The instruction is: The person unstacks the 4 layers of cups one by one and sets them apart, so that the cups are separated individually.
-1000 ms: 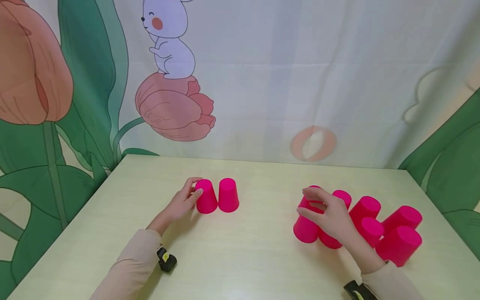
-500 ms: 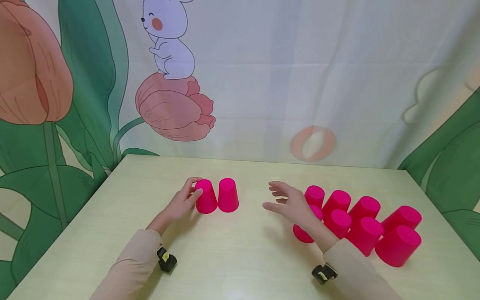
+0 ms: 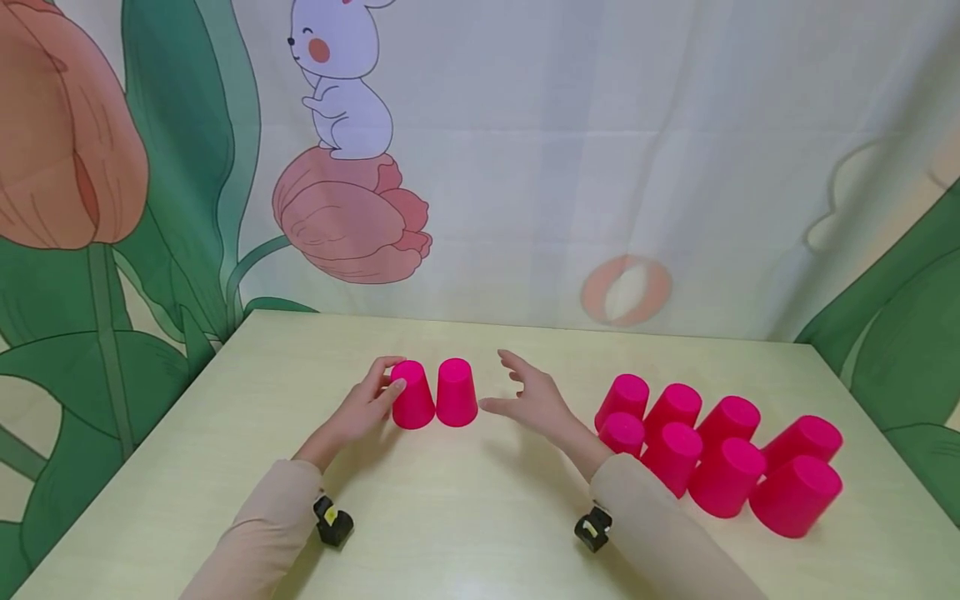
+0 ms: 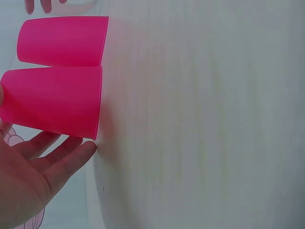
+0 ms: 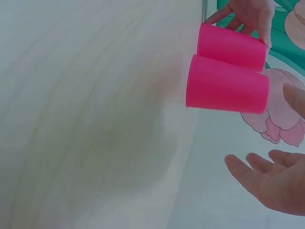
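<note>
Two bright pink cups stand upside down side by side, left of the table's middle. My left hand (image 3: 367, 400) holds the left cup (image 3: 413, 402) from its outer side, thumb in front and fingers behind. In the left wrist view the fingers (image 4: 64, 162) lie along that cup's wall. Just right of the pair is my right hand (image 3: 534, 400), holding nothing, its thumb and fingers spread apart toward the right cup (image 3: 457, 398). The right wrist view shows a gap between this hand (image 5: 276, 183) and the right cup (image 5: 228, 86).
Several more pink cups (image 3: 726, 479) stand upside down in two rows at the right of the pale wooden table (image 3: 450, 517). My right sleeve (image 3: 660, 525) overlaps the front row. A curtain (image 3: 510, 167) printed with a rabbit and tulips hangs behind the table's far edge.
My right hand has moved left, from over the grouped cups to beside the standing pair, with its fingers spreading wider. My left hand and both cups there have stayed in place.
</note>
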Available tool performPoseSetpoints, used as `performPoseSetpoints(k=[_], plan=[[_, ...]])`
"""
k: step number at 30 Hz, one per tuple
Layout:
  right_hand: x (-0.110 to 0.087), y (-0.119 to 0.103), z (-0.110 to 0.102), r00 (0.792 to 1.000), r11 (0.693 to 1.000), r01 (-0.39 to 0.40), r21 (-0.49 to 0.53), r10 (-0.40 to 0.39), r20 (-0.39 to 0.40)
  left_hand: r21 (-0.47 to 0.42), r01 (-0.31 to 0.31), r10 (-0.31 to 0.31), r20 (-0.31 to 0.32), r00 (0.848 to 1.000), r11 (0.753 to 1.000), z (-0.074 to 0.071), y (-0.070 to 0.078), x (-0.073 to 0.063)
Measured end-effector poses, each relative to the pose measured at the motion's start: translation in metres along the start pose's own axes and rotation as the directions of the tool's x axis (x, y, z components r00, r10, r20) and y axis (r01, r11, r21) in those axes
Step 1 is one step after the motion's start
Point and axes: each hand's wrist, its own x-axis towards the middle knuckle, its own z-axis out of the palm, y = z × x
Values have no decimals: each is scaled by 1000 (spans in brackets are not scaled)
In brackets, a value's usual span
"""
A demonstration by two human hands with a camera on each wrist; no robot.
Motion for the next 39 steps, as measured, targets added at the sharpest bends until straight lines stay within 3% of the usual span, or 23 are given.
performPoseSetpoints(k=[9, 18, 24, 32, 39], plan=[[14, -6, 18, 999, 1000, -24, -20, 25, 23, 21, -35, 36, -3, 999, 999, -1, -4, 1], [25, -8, 33, 997, 998, -61, 8, 60, 48, 18, -13, 13, 6, 1000, 1000, -2, -3, 1], [32, -10, 40, 999, 999, -51, 1, 51, 16, 10, -16, 16, 9, 1000, 1000, -4, 1, 0], [26, -12, 40, 999, 1000, -28, -9, 28, -20, -3, -1, 1, 5, 1000, 1000, -4, 1, 2], [8, -15, 25, 998, 999, 18, -40, -21, -67, 1, -2, 2, 13, 1000, 1000, -5, 1, 2]])
